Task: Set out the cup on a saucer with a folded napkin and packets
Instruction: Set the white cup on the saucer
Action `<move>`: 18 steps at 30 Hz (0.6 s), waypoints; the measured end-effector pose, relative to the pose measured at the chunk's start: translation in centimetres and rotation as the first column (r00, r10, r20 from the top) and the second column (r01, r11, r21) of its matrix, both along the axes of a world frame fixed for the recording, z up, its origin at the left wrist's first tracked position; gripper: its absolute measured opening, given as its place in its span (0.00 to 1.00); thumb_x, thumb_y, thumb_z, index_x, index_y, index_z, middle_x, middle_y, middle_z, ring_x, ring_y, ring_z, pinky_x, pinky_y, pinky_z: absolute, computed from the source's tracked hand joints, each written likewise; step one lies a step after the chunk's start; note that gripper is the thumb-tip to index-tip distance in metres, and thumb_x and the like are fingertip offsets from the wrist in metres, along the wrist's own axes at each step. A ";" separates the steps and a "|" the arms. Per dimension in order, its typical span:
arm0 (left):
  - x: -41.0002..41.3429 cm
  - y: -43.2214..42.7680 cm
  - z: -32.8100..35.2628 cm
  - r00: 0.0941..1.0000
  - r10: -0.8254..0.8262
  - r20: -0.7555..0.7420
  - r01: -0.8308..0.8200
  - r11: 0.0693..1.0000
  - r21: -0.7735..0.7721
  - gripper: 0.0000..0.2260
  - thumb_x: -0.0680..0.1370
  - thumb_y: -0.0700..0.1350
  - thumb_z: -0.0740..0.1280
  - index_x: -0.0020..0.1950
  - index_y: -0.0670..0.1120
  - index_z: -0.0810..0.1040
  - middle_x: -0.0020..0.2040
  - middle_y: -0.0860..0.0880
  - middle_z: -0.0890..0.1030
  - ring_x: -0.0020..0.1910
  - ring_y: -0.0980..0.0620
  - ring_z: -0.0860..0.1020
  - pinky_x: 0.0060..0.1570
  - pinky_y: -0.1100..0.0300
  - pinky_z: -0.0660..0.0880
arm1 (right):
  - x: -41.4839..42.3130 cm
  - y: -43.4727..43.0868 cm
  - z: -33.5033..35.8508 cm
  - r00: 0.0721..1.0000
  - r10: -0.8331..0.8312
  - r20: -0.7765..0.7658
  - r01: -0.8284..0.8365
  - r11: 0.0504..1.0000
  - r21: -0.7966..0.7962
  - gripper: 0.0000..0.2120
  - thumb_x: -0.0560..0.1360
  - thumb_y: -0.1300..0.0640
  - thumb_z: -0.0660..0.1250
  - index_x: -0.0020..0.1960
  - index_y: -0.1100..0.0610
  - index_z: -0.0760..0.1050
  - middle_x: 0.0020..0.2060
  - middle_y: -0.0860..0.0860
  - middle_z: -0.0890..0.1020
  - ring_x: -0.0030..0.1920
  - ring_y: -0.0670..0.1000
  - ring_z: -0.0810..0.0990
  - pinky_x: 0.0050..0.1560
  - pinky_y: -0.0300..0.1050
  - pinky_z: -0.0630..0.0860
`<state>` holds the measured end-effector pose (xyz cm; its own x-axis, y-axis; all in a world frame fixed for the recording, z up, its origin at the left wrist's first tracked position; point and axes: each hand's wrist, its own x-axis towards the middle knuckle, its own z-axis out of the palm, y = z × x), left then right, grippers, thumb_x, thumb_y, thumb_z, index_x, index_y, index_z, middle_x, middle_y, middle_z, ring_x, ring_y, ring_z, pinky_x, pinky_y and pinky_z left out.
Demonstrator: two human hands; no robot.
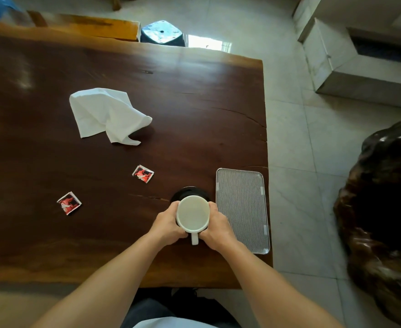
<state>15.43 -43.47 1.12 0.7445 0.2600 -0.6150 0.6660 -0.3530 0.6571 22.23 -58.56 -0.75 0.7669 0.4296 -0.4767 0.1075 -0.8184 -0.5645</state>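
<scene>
Both hands, left hand [168, 224] and right hand [216, 227], wrap the white cup [193, 213] to steady it over the dark saucer [190, 192]; the napkin [106, 114] and packets [143, 173] lie apart, unarranged.

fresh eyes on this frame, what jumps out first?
Both hands, left hand and right hand, wrap a white cup over a dark saucer at the table's near right. A crumpled white napkin lies farther back, and two red packets are scattered between.
</scene>
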 end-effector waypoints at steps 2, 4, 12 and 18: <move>0.4 0.0 -0.2 1.000 -0.012 -0.005 0.012 1.000 -0.001 0.35 0.69 0.40 0.79 0.68 0.57 0.66 0.54 0.54 0.74 0.55 0.49 0.78 0.55 0.48 0.81 | 0.3 0.0 -0.2 1.000 -0.014 -0.014 0.014 1.000 -0.007 0.35 0.69 0.51 0.78 0.68 0.46 0.61 0.56 0.48 0.77 0.53 0.50 0.79 0.51 0.46 0.81; 0.8 0.2 -0.5 1.000 -0.014 -0.008 0.014 1.000 -0.010 0.35 0.69 0.40 0.79 0.69 0.57 0.66 0.55 0.54 0.74 0.56 0.49 0.78 0.55 0.48 0.81 | 0.7 0.2 -0.4 0.999 -0.024 -0.033 0.024 1.000 -0.016 0.35 0.69 0.52 0.78 0.67 0.46 0.62 0.56 0.48 0.77 0.53 0.50 0.79 0.51 0.46 0.81; 2.1 1.3 -2.0 0.999 -0.010 -0.040 0.010 1.000 0.005 0.37 0.68 0.40 0.79 0.71 0.56 0.65 0.55 0.53 0.74 0.56 0.49 0.77 0.54 0.48 0.81 | 2.0 1.5 -1.5 0.993 -0.054 -0.109 0.050 0.998 -0.039 0.32 0.69 0.51 0.77 0.65 0.45 0.62 0.53 0.49 0.79 0.51 0.50 0.79 0.51 0.51 0.82; 3.0 2.2 -3.2 0.998 -0.025 -0.065 0.026 1.000 0.014 0.36 0.69 0.38 0.78 0.72 0.55 0.65 0.55 0.53 0.75 0.55 0.50 0.77 0.54 0.50 0.81 | 2.8 2.0 -2.2 0.983 -0.051 -0.175 0.041 0.998 -0.057 0.31 0.71 0.55 0.75 0.68 0.47 0.61 0.54 0.51 0.79 0.52 0.51 0.79 0.52 0.52 0.81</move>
<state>18.38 -41.28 -2.12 0.7096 0.2510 -0.6584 0.6978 -0.3801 0.6071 25.06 -56.53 -3.00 0.6871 0.3662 -0.6275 -0.0282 -0.8496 -0.5267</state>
